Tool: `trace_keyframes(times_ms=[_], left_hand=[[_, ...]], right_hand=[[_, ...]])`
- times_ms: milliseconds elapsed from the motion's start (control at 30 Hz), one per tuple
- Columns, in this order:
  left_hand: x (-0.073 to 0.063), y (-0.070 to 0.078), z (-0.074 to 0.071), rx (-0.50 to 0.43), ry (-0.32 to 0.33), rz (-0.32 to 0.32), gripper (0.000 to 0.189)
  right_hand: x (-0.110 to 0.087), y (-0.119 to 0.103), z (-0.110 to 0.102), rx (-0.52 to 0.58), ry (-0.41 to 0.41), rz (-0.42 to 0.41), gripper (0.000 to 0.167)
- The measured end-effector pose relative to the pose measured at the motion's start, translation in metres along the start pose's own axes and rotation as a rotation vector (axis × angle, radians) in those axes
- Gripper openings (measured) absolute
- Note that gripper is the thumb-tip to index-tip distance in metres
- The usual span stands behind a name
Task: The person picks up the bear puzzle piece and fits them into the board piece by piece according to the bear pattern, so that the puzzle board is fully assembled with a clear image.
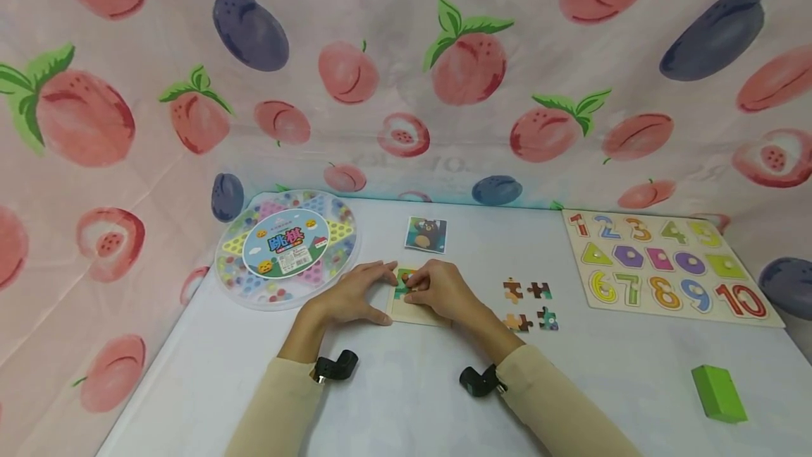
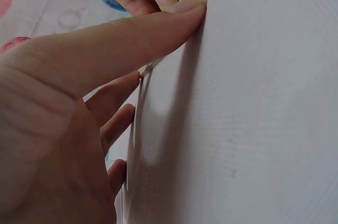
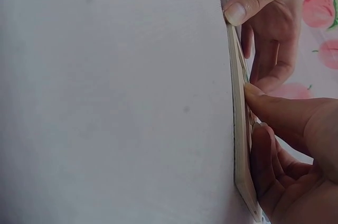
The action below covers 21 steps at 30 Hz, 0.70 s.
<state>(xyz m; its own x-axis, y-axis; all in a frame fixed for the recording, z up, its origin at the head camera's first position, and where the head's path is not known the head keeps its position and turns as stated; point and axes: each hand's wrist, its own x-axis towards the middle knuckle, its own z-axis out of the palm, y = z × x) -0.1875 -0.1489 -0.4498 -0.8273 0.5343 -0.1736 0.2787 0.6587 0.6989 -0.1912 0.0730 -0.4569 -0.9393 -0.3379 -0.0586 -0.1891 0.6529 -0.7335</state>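
A small wooden jigsaw board (image 1: 412, 314) lies on the table, with green picture pieces in its upper part and bare wood below. My left hand (image 1: 353, 293) spans the board's left side, thumb at the near corner and fingers toward the far one. In the left wrist view the thumb (image 2: 179, 18) touches the board's edge. Over the board, my right hand (image 1: 442, 291) has curled fingers and pinches a puzzle piece, mostly hidden by the fingertips. The right wrist view shows its thumb and fingers touching the upper face of the board (image 3: 240, 145).
Loose puzzle pieces (image 1: 521, 322) lie right of the board. A bear picture card (image 1: 426, 235) is behind it. At left sits a round Chinese checkers box (image 1: 285, 245); at right are a number-and-shape board (image 1: 672, 266) and a green block (image 1: 720, 393). A fruit-print curtain (image 1: 406, 90) hangs behind.
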Motion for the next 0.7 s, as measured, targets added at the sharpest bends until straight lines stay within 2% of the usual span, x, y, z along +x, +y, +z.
trace_keyframes(times_ms=[167, 267, 533, 700], left_hand=[[-0.001, 0.0, 0.0, -0.006, 0.003, 0.002, 0.058], [-0.001, 0.001, 0.0, -0.006, 0.002, 0.003, 0.059], [0.001, 0.003, 0.0, -0.006, -0.003, -0.022, 0.059], [0.002, 0.002, 0.0, 0.009, -0.005, -0.041, 0.06]], right_hand=[[-0.001, 0.001, 0.001, -0.01, -0.003, -0.011, 0.018], [-0.001, 0.001, -0.003, -0.013, -0.034, -0.022, 0.021], [-0.007, 0.003, -0.021, 0.056, -0.153, -0.009, 0.036], [-0.013, 0.002, -0.038, 0.017, -0.149, -0.066, 0.043]])
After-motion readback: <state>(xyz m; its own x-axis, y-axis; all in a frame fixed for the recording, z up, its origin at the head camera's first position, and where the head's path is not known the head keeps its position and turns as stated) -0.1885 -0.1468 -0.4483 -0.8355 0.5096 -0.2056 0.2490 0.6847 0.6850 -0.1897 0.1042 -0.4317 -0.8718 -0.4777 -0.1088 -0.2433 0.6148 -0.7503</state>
